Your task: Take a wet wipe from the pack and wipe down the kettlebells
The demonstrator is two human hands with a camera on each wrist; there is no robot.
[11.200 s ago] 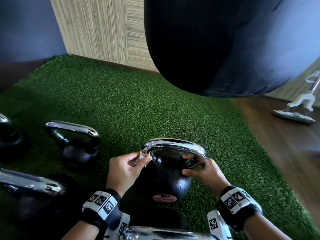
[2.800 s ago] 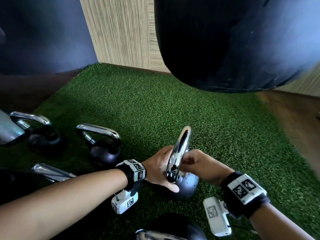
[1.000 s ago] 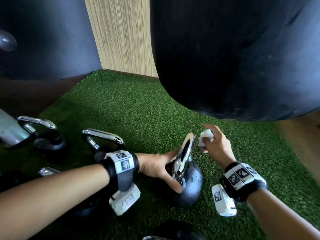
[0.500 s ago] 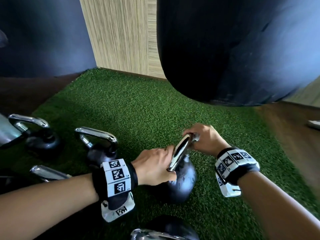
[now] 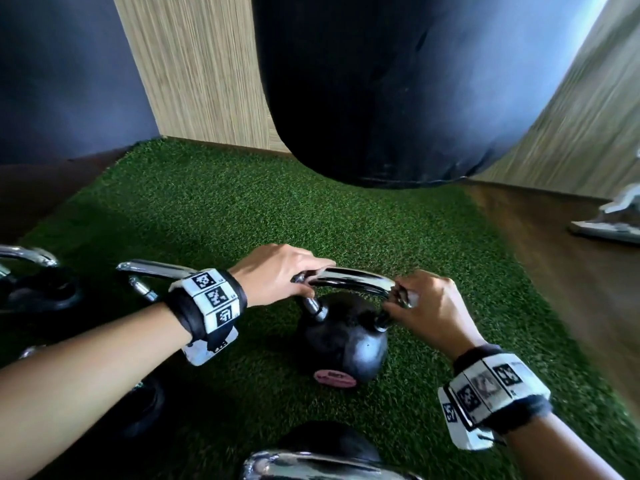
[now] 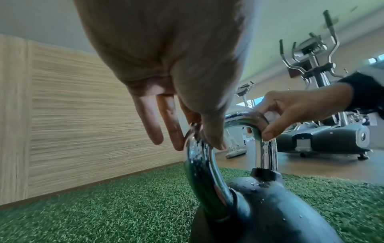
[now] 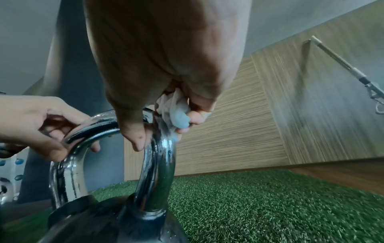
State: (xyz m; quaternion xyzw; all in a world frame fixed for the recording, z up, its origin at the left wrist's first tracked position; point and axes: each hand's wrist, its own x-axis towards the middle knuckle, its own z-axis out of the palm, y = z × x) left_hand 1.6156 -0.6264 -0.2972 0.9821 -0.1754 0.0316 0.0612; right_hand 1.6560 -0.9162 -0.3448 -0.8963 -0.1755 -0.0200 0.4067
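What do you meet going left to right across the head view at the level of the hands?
Far-left kettlebell → second kettlebell's chrome handle → left hand → handle of the kettlebell being wiped → right hand → wooden floor.

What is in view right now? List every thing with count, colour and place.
kettlebell being wiped: one, black ball, chrome handle, pink label, on the turf between the hands
other kettlebells: at least three more, black with chrome handles, at the left and bottom edges
wet wipe: one, white, bunched against the handle's right bend
turf: green, underfoot
punching bag: one, black, hanging over the turf
mop: one, pale, on the wooden floor at right
exercise machines: grey, behind, count unclear
left hand: holds the handle's left bend
right hand: grips the wipe on the handle
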